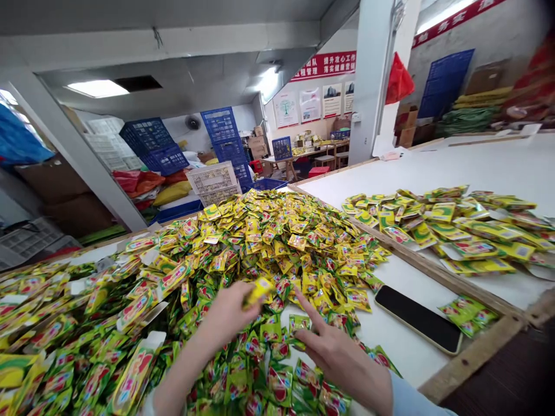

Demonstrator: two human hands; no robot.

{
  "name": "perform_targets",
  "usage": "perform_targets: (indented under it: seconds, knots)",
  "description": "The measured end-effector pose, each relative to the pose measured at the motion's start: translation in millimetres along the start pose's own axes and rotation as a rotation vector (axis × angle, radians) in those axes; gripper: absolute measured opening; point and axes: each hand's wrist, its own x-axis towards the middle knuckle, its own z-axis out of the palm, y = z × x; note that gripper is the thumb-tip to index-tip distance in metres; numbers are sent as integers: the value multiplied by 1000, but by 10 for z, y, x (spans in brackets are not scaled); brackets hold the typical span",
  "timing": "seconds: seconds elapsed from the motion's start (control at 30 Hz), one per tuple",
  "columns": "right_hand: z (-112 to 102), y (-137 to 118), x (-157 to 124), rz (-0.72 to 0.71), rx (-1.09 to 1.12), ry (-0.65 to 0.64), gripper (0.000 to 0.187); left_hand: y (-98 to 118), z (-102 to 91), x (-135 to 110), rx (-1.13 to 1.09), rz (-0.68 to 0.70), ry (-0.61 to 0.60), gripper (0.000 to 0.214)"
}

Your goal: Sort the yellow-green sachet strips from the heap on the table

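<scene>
My left hand [234,309] is closed on a small yellow packet [261,289], held just above the pile. My right hand [332,349] is beside it on the right, fingers apart and forefinger stretched forward, with nothing visible in it. Around both hands lie green sachets [280,381] with red pictures, on a white tabletop [403,352]. Beyond them rises a large heap of yellow packets [277,231]. An opened, flattened-looking carton [136,375] with a white flap rests on the green sachets to the left.
A black-screened phone [418,318] lies at the right, near two or so green sachets [468,315]. A wooden strip [411,263] divides the table; more yellow packs [455,225] lie beyond it. Crates [214,182] stand behind the table, and a pillar [370,86] rises at its far side.
</scene>
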Motion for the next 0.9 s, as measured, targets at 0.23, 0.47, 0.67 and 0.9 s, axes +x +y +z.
perform_targets:
  seconds: [0.23, 0.47, 0.67, 0.9]
  knots:
    - [87, -156, -48, -29, 446, -41, 15, 31, 55, -664, -979, -149, -318, 79]
    - [227, -115, -164, 143, 1061, -94, 18, 334, 648, -759, -1558, -214, -34, 34]
    - [-227, -140, -45, 167, 951, 269, 15, 605, 798, -739, -1549, -454, -20, 40]
    - [-214, -402, 49, -176, 394, 102, 11, 704, 800, -729, -1423, -271, -184, 38]
